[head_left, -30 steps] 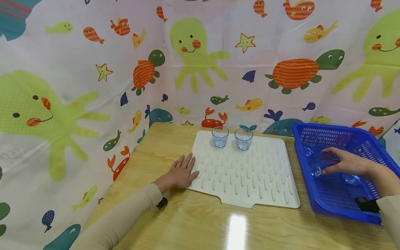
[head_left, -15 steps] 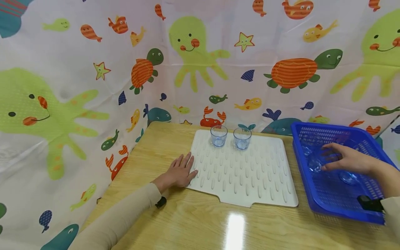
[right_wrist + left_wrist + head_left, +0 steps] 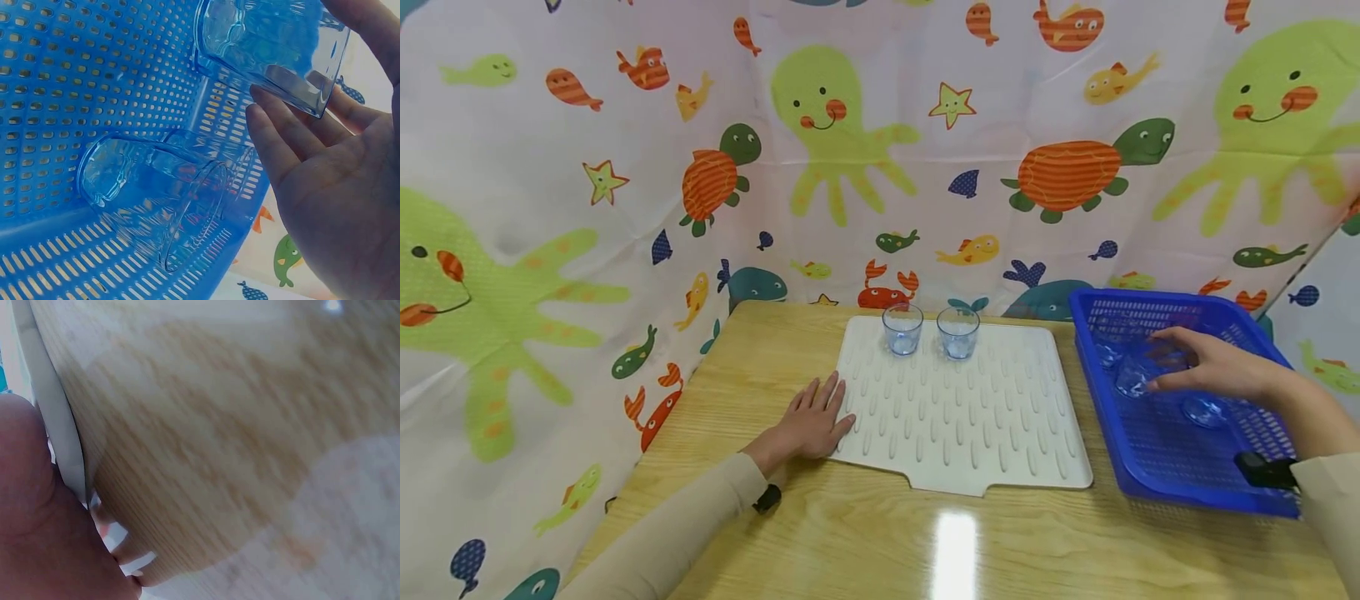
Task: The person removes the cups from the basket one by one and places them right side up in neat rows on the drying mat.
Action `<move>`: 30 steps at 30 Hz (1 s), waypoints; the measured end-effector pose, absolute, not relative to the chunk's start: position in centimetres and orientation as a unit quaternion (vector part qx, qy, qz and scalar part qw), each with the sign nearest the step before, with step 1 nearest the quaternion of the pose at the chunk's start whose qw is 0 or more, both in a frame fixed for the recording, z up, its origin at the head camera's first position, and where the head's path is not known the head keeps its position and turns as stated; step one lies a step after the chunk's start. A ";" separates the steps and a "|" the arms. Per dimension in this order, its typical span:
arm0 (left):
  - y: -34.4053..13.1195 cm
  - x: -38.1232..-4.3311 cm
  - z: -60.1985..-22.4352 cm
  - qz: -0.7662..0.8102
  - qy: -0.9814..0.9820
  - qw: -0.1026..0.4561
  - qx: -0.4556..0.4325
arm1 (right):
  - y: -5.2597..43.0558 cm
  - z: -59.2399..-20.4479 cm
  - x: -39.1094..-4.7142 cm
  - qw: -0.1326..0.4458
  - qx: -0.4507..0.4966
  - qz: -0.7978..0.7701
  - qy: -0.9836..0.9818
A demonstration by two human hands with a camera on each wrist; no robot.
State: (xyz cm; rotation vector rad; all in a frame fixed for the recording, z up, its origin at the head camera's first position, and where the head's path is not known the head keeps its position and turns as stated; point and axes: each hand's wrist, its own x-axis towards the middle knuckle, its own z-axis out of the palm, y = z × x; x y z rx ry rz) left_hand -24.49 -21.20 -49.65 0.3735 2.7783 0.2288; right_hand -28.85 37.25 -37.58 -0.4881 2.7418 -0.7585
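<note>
Right hand [image 3: 1213, 373] inside the blue perforated basket [image 3: 1157, 479], fingers wrapped round a clear glass tumbler [image 3: 269, 47]; held clear of the basket floor in the right wrist view, thumb side hidden. In the head view that tumbler [image 3: 1131, 375] shows only as a faint blur against the blue mesh. A second tumbler [image 3: 162, 194] on its side on the basket floor just beneath, mouth toward the camera. A third glass [image 3: 1204, 410] near the wrist, hard to make out. Far corner of the basket cut off by the forearm.

Left hand [image 3: 811, 421] flat, fingers straight and together, fingertips pressed on the near left edge of the white ribbed draining mat [image 3: 962, 417]. Left wrist view almost useless: blurred wood grain, a strip of mat edge [image 3: 59, 419], part of the hand [image 3: 37, 537].

Two upright tumblers [image 3: 902, 328] [image 3: 958, 332] side by side at the mat's far edge, apart.

Glossy pale wooden table [image 3: 865, 542] with a bright ceiling-light reflection; basket just right of the mat. Sea-creature printed curtain [image 3: 850, 150] round all sides: octopuses, turtles, fish.
</note>
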 end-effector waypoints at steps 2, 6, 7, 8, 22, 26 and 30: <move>-21.3 -24.6 -49.8 0.079 0.975 0.162 0.132 | 37.2 -37.4 -28.7 0.125 -0.167 -0.262 0.942; -21.2 -24.8 -49.8 0.075 0.975 0.162 0.132 | 37.3 -36.9 -28.6 0.122 -0.164 -0.266 0.942; -21.2 -24.7 -49.6 0.077 0.975 0.161 0.133 | 37.3 -36.9 -28.6 0.122 -0.163 -0.266 0.942; -21.1 -24.6 -49.4 0.078 0.975 0.160 0.133 | 37.3 -36.8 -28.6 0.122 -0.162 -0.267 0.942; -20.9 -24.6 -50.1 0.077 0.974 0.167 0.132 | 36.8 -35.9 -27.8 0.103 -0.156 -0.272 0.944; -21.2 -24.8 -50.7 0.083 0.975 0.158 0.134 | 36.4 -35.4 -27.4 0.099 -0.157 -0.281 0.942; -21.2 -25.0 -51.1 0.084 0.975 0.153 0.137 | 36.2 -35.3 -27.0 0.095 -0.155 -0.287 0.940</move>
